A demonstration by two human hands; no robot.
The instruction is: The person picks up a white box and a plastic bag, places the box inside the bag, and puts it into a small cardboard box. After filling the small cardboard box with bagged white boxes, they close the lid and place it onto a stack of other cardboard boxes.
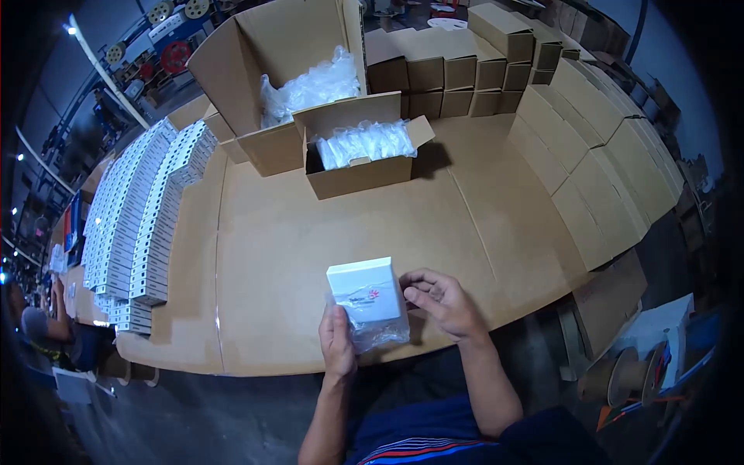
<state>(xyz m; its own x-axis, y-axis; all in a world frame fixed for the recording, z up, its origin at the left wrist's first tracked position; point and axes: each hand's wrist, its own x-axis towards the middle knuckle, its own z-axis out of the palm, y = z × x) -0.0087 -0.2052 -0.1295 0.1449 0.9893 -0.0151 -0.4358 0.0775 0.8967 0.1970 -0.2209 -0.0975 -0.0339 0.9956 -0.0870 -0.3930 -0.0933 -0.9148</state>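
A small white box point(363, 280) with a pink mark on its face is partly inside a clear plastic bag point(380, 333), its upper end sticking out. My left hand point(339, 341) grips the bag and box at their lower left side, thumb on the front. Beside the box's right edge is my right hand point(440, 302), its fingers curled with thumb near the index finger; whether anything is between them is too small to tell. Farther back stands an open brown carton point(360, 180) filled with plastic-wrapped items point(368, 145).
Behind it, a larger open carton point(271, 155) holds clear plastic bags point(314, 87). Stacked white boxes point(136, 209) line the left side of the cardboard-covered table point(310, 232). Brown cartons point(589, 163) are stacked at the right and back. A person point(54, 322) is at far left.
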